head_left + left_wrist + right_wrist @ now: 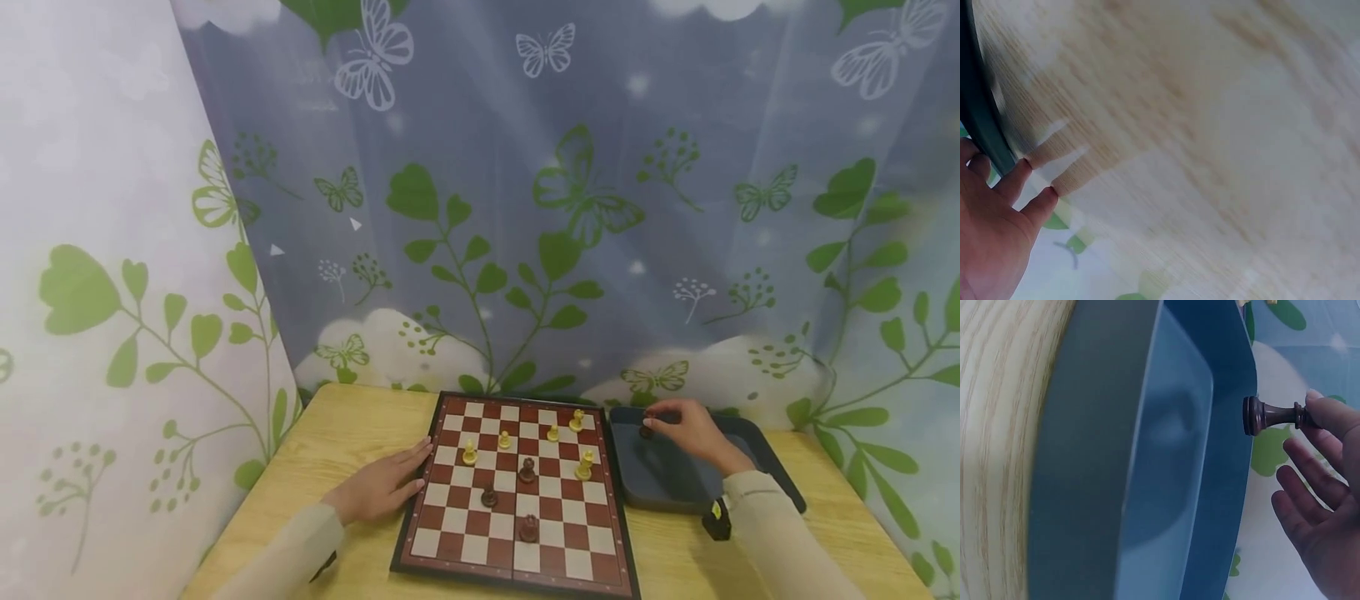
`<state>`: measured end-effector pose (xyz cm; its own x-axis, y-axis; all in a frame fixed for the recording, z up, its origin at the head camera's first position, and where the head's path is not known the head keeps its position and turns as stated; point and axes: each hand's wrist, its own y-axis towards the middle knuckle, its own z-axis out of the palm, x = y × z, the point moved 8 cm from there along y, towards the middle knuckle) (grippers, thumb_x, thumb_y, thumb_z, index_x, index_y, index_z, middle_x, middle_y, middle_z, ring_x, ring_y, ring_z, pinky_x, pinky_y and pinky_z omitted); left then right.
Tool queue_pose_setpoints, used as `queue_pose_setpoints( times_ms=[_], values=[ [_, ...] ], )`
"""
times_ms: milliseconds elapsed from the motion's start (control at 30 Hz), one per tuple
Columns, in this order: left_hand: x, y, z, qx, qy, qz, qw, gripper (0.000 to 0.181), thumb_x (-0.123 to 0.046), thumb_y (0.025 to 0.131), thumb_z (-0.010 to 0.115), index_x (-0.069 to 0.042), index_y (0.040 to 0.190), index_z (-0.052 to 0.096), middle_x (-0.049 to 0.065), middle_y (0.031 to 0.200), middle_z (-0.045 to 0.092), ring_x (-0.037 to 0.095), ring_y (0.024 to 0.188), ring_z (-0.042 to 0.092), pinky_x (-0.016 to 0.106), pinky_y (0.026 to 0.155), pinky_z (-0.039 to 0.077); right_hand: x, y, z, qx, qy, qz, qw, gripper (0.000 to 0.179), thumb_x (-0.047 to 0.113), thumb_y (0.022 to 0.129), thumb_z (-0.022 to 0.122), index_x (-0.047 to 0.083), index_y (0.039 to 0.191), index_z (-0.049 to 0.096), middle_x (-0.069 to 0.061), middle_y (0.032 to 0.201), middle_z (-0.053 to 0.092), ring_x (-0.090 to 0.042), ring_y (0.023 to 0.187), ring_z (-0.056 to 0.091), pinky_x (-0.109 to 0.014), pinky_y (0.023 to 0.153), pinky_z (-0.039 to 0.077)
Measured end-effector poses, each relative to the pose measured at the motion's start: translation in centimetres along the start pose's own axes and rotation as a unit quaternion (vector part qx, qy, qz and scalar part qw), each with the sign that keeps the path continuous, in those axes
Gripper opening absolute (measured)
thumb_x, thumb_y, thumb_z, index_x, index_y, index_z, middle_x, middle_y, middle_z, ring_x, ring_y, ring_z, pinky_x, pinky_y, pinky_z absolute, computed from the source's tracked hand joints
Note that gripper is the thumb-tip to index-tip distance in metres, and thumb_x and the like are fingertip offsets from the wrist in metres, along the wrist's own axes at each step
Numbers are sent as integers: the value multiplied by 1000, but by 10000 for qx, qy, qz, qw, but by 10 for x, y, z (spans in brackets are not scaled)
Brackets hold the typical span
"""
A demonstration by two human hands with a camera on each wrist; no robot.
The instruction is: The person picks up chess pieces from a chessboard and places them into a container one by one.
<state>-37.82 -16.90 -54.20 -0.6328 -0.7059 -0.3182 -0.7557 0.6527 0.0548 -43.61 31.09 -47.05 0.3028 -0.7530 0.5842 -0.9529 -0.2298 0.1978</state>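
Observation:
My right hand (693, 433) pinches a dark brown chess piece (1275, 415) by its top between thumb and forefinger, over the blue-grey tray (663, 483). The fingertips hide the piece's head, and its round base shows in the right wrist view. At the left edge of the chessboard (431, 542), my left hand (382, 487) rests with its fingers extended, fingertips right at the rim. Three dark pieces stand on the board: one near the middle (528, 470), another to its left (489, 496) and a rook (529, 528) nearer the front.
Several pale yellow pieces stand on the board's far half, including one at the back right (577, 421) and one near the right edge (585, 465). The tray sits right beside the board on a wooden table (345, 417). A patterned cloth (480, 208) hangs behind.

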Motion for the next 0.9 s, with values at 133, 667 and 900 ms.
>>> queue_pose_setpoints(
  times_ms=[133, 667, 900],
  values=[
    [3, -1, 2, 11, 14, -15, 10000, 63, -42, 111, 38, -5, 161, 28, 14, 168, 24, 35, 148, 37, 52, 117, 36, -9, 4, 4, 28, -17, -8, 10000, 30, 16, 96, 72, -7, 116, 72, -27, 116, 70, -46, 109, 65, -56, 86, 56],
    [6, 0, 1, -9, -17, 31, 10000, 64, -42, 111, 38, -5, 161, 28, 14, 167, 24, 35, 148, 37, 52, 118, 35, -10, 10, 5, 19, -199, -90, 9998, 30, 17, 95, 73, -7, 114, 73, -25, 114, 71, -48, 110, 63, -62, 91, 52],
    [1, 0, -1, 97, -171, -24, 9998, 63, -41, 111, 39, -4, 161, 27, 14, 168, 23, 36, 148, 37, 53, 117, 36, -7, 10, 8, 43, -166, -226, 9996, 29, 16, 94, 74, -8, 111, 73, -26, 111, 72, -48, 108, 64, -62, 90, 52]
  ],
)
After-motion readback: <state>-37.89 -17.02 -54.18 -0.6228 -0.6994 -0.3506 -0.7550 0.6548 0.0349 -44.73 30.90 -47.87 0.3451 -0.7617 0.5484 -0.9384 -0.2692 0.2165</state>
